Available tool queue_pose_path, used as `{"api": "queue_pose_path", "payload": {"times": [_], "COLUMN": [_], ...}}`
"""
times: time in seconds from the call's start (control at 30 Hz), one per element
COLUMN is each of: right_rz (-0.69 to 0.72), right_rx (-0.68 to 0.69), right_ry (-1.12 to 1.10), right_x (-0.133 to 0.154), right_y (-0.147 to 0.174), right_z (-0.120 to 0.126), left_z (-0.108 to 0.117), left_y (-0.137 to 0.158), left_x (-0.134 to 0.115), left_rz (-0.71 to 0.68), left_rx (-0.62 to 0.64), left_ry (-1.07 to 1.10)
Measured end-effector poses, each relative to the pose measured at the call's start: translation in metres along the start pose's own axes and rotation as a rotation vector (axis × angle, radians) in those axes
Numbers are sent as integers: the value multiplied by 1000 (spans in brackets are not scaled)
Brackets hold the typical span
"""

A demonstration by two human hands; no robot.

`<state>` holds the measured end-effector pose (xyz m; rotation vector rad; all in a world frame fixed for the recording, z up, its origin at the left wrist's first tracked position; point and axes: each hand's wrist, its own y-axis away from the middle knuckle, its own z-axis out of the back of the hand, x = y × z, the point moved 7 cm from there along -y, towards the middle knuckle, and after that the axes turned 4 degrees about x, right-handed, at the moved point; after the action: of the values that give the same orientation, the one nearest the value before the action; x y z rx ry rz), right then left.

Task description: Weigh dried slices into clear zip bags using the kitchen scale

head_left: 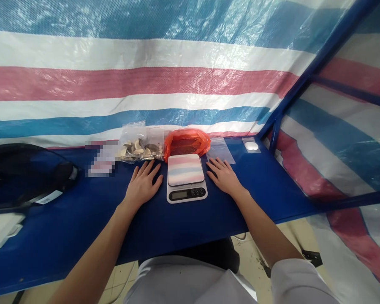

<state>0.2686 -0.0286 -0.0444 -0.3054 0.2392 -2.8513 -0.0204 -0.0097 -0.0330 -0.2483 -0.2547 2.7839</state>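
My left hand point(143, 181) lies flat on the blue table point(190, 230), fingers spread, just left of a digital kitchen scale point(185, 171). On the scale's other side rests my right hand point(223, 174), also flat and open, its fingertips at a clear plastic bag point(223, 150). Nothing sits on the scale's shiny platform, and its display looks blank. Behind the scale stands an orange plastic bag point(188, 141) with its mouth open; dark contents show inside but I cannot make them out. Beyond my left fingertips are clear bags of pale, dried-looking slices point(137, 148).
A white oval object point(251, 146), like a computer mouse, lies at the back right. To the left are a blurred-out card point(103, 160), a black bag-like item point(28, 175) and a white device point(1, 230). Striped tarpaulin point(145, 84) and a blue frame post point(310, 67) bound the table.
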Motion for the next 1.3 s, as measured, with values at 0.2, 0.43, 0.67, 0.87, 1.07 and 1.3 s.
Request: {"api": "queue_pose_path", "payload": {"times": [0.2, 0.43, 0.67, 0.87, 1.07, 1.3], "right_rz": [4, 9, -4, 5, 2, 0], "right_rx": [2, -7, 17, -1, -8, 11], "right_ry": [10, 24, 20, 22, 19, 13], "right_x": [1, 0, 0, 0, 0, 0], "right_y": [0, 0, 0, 0, 0, 0], "right_z": [0, 0, -1, 0, -1, 0], "left_z": [-1, -3, -2, -4, -4, -2], "left_y": [-1, -1, -1, -1, 0, -1], "left_x": [-1, -1, -2, -1, 0, -3], "left_rz": [13, 12, 19, 18, 15, 8], "left_rx": [16, 15, 22, 8, -9, 12], "left_ry": [-10, -4, 5, 4, 27, 11]}}
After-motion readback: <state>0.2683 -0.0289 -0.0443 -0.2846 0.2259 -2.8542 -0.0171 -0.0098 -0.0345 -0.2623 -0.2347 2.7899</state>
